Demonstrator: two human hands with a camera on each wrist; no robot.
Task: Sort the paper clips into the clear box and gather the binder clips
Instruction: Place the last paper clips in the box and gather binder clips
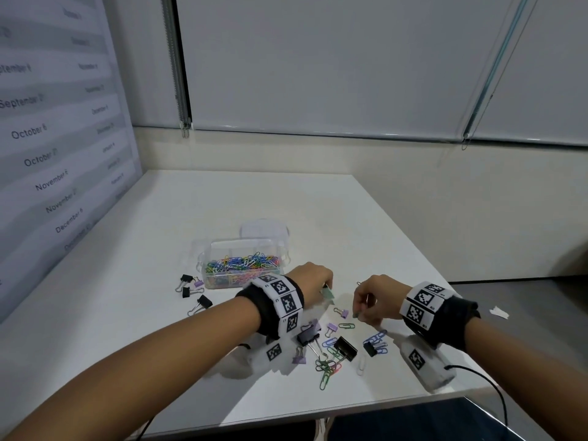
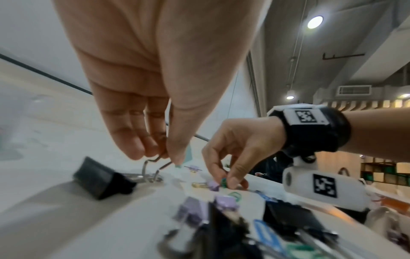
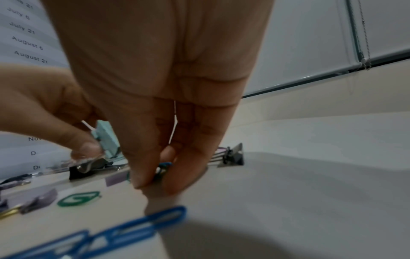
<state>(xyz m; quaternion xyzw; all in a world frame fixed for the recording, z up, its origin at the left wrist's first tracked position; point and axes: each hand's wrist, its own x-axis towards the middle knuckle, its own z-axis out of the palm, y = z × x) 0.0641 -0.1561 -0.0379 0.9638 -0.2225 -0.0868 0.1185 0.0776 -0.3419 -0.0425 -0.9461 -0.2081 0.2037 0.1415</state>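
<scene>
White surface [image 1: 222,202] carries all the items. Left hand [image 1: 313,278] has its fingers [image 2: 133,150] curled down and pinched with the thumb on a pale green binder clip [image 1: 327,294], gripping it by its wire handle and holding it off the surface. Right hand [image 1: 377,297] has its fingers [image 3: 142,177] drawn together at the tips, pinching a small green paper clip [image 1: 355,314] right at the surface; how far it is lifted cannot be told. The two hands are near each other but apart, with a purple binder clip [image 1: 343,312] lying just below the gap between them. Clear box [image 1: 245,246] stands open beyond and to the left of the left-hand fingers, holding a mass of coloured paper clips [image 1: 241,264]; its clear lid [image 1: 264,230] lies just behind it. A group of black binder clips [image 1: 194,294], with one small purple one, lies left of the box, well apart from both hands. Nearer the person than the fingers lies a mixed scatter: black binder clips [image 1: 345,346], purple binder clips [image 1: 331,327], blue paper clips [image 1: 377,340] beneath the right wrist, and green paper clips [image 1: 326,372] at the near edge of the scatter. Both wrists wear black bands with black-and-white marker tags. A scrap of white paper [image 1: 499,311] lies on the grey area to the right of the right wrist.
</scene>
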